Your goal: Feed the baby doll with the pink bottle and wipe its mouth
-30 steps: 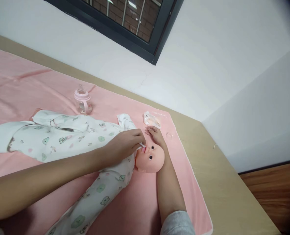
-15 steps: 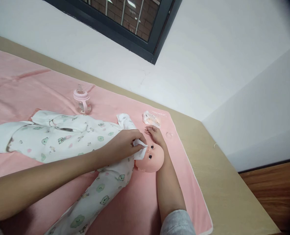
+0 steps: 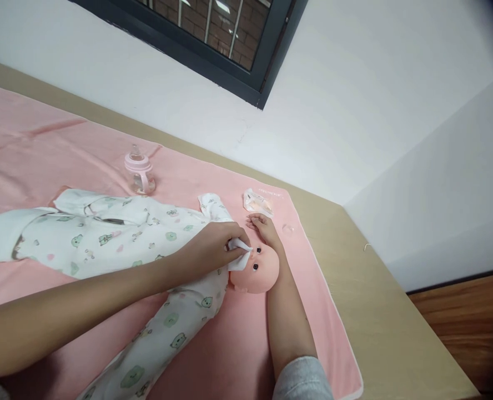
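Note:
A baby doll point(image 3: 260, 278) in white pyjamas point(image 3: 125, 233) with green animal prints lies on its back, its head toward the right. My left hand point(image 3: 219, 244) pinches a folded white wipe point(image 3: 239, 261) against the doll's mouth area, covering its mouth and chin. Both dark eyes of the doll show above the wipe. My right forearm passes behind the doll's head, touching its crown. Beyond the head, my right hand point(image 3: 263, 226) rests on the cloth, fingers extended and holding nothing, close to a small clear plastic packet point(image 3: 257, 203).
A pink baby bottle point(image 3: 139, 171) with handles stands on the pink blanket point(image 3: 213, 355) past the doll's body. Near my right wrist lies a small clear round item point(image 3: 287, 228). The wooden table point(image 3: 380, 311) meets a white wall point(image 3: 313, 139) with a dark-framed window point(image 3: 267, 66).

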### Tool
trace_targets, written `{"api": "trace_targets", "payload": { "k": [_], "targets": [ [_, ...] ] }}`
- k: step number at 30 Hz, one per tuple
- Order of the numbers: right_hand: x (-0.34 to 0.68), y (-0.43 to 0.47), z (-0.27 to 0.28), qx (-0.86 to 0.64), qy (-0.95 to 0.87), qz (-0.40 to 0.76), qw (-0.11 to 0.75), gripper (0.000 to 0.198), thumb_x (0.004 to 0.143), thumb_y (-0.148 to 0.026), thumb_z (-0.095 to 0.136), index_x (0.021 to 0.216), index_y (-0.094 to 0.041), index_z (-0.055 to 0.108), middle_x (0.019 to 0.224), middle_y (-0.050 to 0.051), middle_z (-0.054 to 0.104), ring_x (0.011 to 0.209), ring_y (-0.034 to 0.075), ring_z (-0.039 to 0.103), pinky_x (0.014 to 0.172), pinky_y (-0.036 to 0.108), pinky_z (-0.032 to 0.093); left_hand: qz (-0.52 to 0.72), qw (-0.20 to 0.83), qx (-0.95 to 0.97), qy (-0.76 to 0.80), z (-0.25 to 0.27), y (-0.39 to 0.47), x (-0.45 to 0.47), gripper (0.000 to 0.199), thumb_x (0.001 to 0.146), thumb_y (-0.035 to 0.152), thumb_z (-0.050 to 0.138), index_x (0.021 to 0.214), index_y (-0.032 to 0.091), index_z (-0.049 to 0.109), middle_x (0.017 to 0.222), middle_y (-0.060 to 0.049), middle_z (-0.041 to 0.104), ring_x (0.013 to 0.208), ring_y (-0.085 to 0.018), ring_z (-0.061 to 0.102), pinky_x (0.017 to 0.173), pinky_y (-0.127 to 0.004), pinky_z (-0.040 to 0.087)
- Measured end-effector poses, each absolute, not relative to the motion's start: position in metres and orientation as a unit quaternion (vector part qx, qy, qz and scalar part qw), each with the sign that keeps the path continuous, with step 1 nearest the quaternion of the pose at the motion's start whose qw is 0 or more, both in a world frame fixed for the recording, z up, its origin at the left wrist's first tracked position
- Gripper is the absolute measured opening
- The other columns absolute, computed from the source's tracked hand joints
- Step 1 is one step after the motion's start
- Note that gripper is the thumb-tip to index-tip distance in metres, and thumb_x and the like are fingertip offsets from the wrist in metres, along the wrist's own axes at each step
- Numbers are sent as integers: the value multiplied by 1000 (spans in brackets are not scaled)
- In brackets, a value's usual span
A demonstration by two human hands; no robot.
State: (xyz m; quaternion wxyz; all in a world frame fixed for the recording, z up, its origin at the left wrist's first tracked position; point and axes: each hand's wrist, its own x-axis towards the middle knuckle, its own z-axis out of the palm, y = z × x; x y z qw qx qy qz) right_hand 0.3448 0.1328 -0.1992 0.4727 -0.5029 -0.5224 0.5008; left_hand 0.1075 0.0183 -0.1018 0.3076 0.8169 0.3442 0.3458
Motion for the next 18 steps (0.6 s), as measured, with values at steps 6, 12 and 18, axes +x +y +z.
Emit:
{"api": "trace_targets", "payload": {
  "k": [6,12,18],
  "targets": [
    [345,133,-201,-501,-524,500,474,30,71,-41,70,91,-18,65,89,4,69,82,14,66,90,35,52,349,284,822,348,-99,19,110,15,80,18,56,85,23,70,84,3,68,75,-15,60,65,-24,43],
    [344,133,-200,-500,-524,496,478,29,70,-41,69,89,-19,65,87,3,69,81,15,65,89,34,52,338,268,830,353,-96,21,113,15,80,20,55,84,23,70,84,2,69,75,-16,61,65,-25,44],
    [343,129,-196,-499,-525,504,470,28,69,-40,70,89,-20,66,87,2,69,83,14,65,91,34,51,369,284,808,360,-84,28,102,17,83,26,59,96,23,68,96,2,72,80,-16,64,70,-25,49]
  ]
}}
